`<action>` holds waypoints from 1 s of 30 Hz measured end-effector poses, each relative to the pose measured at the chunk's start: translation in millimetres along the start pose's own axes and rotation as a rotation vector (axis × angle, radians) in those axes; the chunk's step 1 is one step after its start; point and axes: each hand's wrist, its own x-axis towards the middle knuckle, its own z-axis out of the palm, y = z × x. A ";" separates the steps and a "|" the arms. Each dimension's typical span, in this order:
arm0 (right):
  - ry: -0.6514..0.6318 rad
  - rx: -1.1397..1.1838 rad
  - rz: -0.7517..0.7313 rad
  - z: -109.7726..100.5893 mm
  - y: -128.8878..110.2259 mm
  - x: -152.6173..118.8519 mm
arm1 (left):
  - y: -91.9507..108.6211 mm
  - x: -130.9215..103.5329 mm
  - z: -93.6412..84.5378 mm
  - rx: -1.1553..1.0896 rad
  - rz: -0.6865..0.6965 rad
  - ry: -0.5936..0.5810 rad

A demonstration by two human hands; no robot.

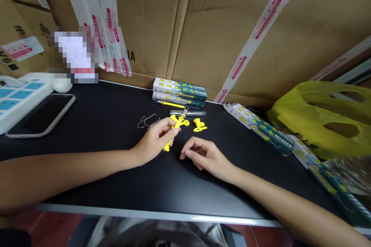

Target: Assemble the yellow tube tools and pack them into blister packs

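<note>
My left hand (158, 139) is closed around a slim yellow plastic rod (176, 125), tilted, with a metal spring (184, 112) at its upper end. Its lower tip pokes out below my fingers. To the right, my right hand (204, 154) rests near the tabletop with fingers curled in and nothing visible in them. Small yellow plastic pieces (199, 125) lie just beyond it. Behind the hands are a clear tube (195, 114) and another yellow rod (173, 104). Bent metal wire hooks (149, 120) lie left of the held rod.
Printed boxes (179, 92) are stacked at the back against cardboard (232, 27). More boxes (261, 127) lie at the right beside a yellow plastic bag (324, 115). A phone (43, 114) and a white power strip (20, 96) are at the left on the black table (130, 189).
</note>
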 end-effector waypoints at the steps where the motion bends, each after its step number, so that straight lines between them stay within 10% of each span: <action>1: 0.010 -0.006 -0.002 -0.8 0.2 0.7 | -0.8 1.3 -0.5 -0.010 -0.018 0.014; 7: 0.099 -0.207 -0.096 -14.3 2.3 6.0 | -0.4 3.5 -1.2 -0.070 -0.089 0.022; 13: 0.384 -0.957 -0.256 -57.1 2.0 11.7 | 1.9 1.3 0.1 -0.110 -0.136 -0.042; 19: 0.128 -1.322 -0.266 -71.2 4.6 14.5 | 0.0 0.7 1.6 -0.107 -0.147 -0.081; 30: 0.154 -1.363 -0.175 -65.8 14.0 17.8 | -3.7 -0.6 1.8 0.096 -0.116 -0.164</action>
